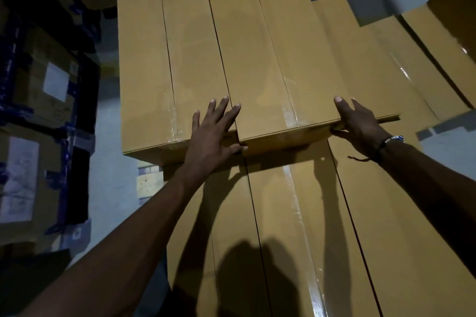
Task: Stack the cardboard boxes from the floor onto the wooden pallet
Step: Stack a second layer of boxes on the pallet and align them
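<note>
The left hand [211, 134] lies with fingers straight and spread, palm flat over the seam at the near end of the upper right box [270, 59], thumb against its near face; the right hand [360, 126] cups that box's near right corner, thumb on top, fingers curling under the edge. From both sets of fingertips the box runs straight away, long axis pointing forward, and both hands sit about equally close to its near end, so any push to seat it would go along that length. Just left of the left fingers lies its twin, the upper left box [164, 64], side by side and touching. Both are smooth tan corrugated card, long rectangular, sealed with glossy clear tape. Beneath the wrists lies a lower layer of boxes [296, 226]; a pale corner of the wooden pallet [148, 184] shows left of the left forearm.
</note>
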`<state>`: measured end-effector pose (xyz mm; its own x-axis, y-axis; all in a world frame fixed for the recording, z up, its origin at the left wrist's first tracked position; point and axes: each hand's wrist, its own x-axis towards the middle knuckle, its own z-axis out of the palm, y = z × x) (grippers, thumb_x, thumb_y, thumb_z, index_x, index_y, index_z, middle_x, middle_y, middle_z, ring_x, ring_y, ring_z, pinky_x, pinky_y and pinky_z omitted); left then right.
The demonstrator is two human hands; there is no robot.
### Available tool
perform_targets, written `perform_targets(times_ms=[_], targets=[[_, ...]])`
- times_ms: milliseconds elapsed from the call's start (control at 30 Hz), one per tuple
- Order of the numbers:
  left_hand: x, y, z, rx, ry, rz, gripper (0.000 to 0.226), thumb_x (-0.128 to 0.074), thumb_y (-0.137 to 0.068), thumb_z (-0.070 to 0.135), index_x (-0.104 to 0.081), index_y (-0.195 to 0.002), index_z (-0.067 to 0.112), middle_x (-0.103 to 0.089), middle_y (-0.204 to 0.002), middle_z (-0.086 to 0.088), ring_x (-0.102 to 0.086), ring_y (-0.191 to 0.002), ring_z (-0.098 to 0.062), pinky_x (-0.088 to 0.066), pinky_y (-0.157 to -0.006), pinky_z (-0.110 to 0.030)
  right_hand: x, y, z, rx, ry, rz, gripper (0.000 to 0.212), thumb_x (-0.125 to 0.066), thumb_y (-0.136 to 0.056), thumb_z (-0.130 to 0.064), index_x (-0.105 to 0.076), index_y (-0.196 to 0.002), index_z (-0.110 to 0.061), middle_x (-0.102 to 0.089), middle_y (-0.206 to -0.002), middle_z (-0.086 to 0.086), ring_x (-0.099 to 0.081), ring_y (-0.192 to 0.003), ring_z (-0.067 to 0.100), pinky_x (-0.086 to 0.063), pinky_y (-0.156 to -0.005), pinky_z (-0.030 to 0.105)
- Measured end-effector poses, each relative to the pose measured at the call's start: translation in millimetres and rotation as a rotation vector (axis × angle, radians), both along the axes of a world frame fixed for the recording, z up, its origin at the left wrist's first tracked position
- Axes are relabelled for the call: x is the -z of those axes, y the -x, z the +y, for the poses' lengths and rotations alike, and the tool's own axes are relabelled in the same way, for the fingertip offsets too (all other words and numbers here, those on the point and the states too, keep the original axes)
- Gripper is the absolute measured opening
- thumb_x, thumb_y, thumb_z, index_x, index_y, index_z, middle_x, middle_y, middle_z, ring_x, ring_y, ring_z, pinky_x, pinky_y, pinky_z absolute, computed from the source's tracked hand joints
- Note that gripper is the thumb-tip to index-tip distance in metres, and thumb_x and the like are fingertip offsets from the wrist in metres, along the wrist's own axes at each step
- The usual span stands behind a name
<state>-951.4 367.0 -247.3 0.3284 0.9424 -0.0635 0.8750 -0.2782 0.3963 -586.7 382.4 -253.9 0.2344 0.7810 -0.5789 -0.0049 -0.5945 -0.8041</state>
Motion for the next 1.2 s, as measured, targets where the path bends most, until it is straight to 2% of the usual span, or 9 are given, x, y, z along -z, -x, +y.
perform_targets(times_ms=[67,167,233,367,500,767,1033,1200], targets=[[1.7,-2.8,-0.5,-0.010,-0.007,-0.005,0.101,-0.076,-0.086,0.056,-0.018,-0.166,0.035,-0.005,-0.175,0.004,0.000,-0.162,-0.023,-0.006,-0.127,-0.062,2.5,-1.5,2.3,-0.008,-0.004,-0.013,0.090,-0.066,-0.095,-0.052,-0.018,-0.163,-0.019,-0.023,-0.167,0.014,-0.046,-0.139,0.037,-0.059,-0.076,0.029],[1.9,-3.8,-1.0,-0.021,-0.022,-0.001,0.097,-0.075,-0.090,0.050,-0.017,-0.166,0.032,-0.006,-0.175,0.003,-0.003,-0.162,-0.024,-0.007,-0.128,-0.062,3.7,-1.0,6.5,-0.025,-0.014,-0.025,0.089,-0.063,-0.097,-0.052,-0.015,-0.164,-0.018,-0.019,-0.168,0.014,-0.041,-0.142,0.037,-0.056,-0.095,0.040],[1.4,-6.0,-1.3,-0.038,-0.038,0.020,0.095,-0.075,-0.092,0.044,-0.017,-0.167,0.030,-0.007,-0.175,0.003,-0.005,-0.162,-0.025,-0.008,-0.127,-0.062,3.1,-0.2,9.5,-0.019,-0.022,-0.028,0.090,-0.063,-0.096,-0.053,-0.015,-0.164,-0.018,-0.017,-0.169,0.014,-0.040,-0.143,0.038,-0.055,-0.100,0.044],[1.6,-9.6,-3.2,-0.053,-0.059,0.028,0.091,-0.073,-0.096,0.034,-0.016,-0.167,0.029,-0.009,-0.175,0.003,-0.006,-0.161,-0.024,-0.008,-0.128,-0.060,3.3,1.0,13.7,-0.018,-0.019,-0.053,0.092,-0.064,-0.095,-0.055,-0.015,-0.163,-0.018,-0.015,-0.170,0.012,-0.039,-0.143,0.038,-0.056,-0.097,0.043],[2.2,-12.2,-1.1,-0.060,-0.056,0.071,0.091,-0.072,-0.098,0.030,-0.014,-0.167,0.027,-0.007,-0.175,0.003,-0.005,-0.161,-0.025,-0.008,-0.128,-0.059,4.5,1.4,15.6,-0.025,-0.020,-0.056,0.091,-0.063,-0.096,-0.054,-0.015,-0.163,-0.016,-0.015,-0.170,0.013,-0.039,-0.143,0.038,-0.056,-0.087,0.036],[0.6,-16.9,0.1,-0.087,-0.042,0.061,0.090,-0.071,-0.097,0.027,-0.014,-0.167,0.025,-0.010,-0.174,0.001,-0.006,-0.161,-0.025,-0.006,-0.129,-0.058,5.8,1.2,20.3,-0.012,-0.016,-0.073,0.091,-0.063,-0.096,-0.054,-0.016,-0.163,-0.017,-0.015,-0.170,0.012,-0.042,-0.141,0.038,-0.055,-0.087,0.036],[-3.3,-19.4,-0.6,-0.111,-0.011,0.014,0.092,-0.073,-0.095,0.021,-0.016,-0.167,0.025,-0.013,-0.174,0.001,-0.006,-0.161,-0.025,-0.005,-0.129,-0.058,1.3,6.8,21.3,0.064,-0.001,-0.136,0.088,-0.067,-0.094,-0.052,-0.024,-0.161,-0.014,-0.026,-0.166,0.014,-0.046,-0.136,0.035,-0.057,-0.089,0.037],[1.6,-20.8,0.4,-0.125,-0.043,0.024,0.094,-0.077,-0.091,0.019,-0.020,-0.166,0.023,-0.018,-0.173,-0.001,-0.011,-0.161,-0.027,-0.009,-0.129,-0.059,0.3,5.3,24.6,0.050,0.013,-0.111,0.088,-0.067,-0.095,-0.050,-0.023,-0.162,-0.012,-0.029,-0.164,0.017,-0.048,-0.135,0.035,-0.053,-0.105,0.046]])
